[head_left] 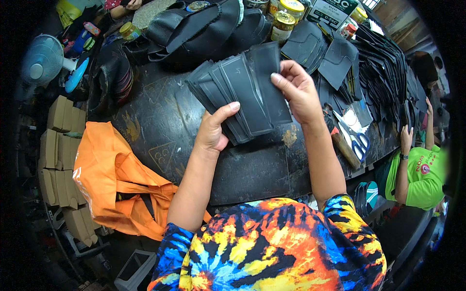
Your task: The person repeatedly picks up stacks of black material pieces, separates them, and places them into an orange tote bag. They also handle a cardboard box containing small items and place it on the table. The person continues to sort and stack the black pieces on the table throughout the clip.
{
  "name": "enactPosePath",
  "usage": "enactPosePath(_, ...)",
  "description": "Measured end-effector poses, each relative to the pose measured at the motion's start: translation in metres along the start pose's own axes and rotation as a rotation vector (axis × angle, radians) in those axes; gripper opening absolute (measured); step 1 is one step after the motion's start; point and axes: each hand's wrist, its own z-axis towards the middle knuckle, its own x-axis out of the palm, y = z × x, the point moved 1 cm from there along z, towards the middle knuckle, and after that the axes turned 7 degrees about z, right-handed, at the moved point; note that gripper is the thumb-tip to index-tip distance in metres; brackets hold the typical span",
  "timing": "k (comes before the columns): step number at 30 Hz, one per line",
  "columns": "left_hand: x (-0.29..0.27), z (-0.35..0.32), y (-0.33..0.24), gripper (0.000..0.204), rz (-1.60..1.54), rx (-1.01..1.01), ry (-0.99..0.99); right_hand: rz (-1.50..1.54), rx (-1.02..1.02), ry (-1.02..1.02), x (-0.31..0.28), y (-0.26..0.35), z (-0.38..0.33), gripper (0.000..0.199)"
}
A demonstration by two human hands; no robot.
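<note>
My left hand grips a fanned stack of flat black leather-like pieces, its thumb lying across the top and the fingers hidden beneath. The pieces are roughly rectangular, with pale lines and small marks on them. At the right side of the fan, my right hand pinches the edge of one black panel between thumb and bent fingers. That panel still overlaps the others. Both hands are above a dark, worn table.
Larger black pieces and jars lie at the back. More black piles, scissors and a brush-like tool are right. An orange bag hangs front left, near a fan. Another person works at far right.
</note>
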Motion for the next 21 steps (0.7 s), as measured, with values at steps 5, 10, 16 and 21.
enactPosePath(5, -0.005, 0.005, 0.003, 0.049, -0.059, -0.041, -0.019, 0.286, 0.073, 0.089, -0.011, 0.005, 0.000, 0.022)
enactPosePath(10, -0.007, 0.005, 0.003, 0.053, -0.016, -0.046, -0.039, 0.350, 0.157, 0.155, -0.003, -0.002, -0.003, 0.020)
enactPosePath(16, -0.002, 0.001, 0.004, 0.055, 0.133, -0.001, -0.024, 0.065, 0.158, 0.086, 0.015, -0.018, -0.008, 0.033)
enactPosePath(21, -0.002, 0.003, 0.003, 0.052, 0.111, 0.016, -0.001, 0.000, 0.160, 0.082, 0.015, -0.021, -0.009, 0.033)
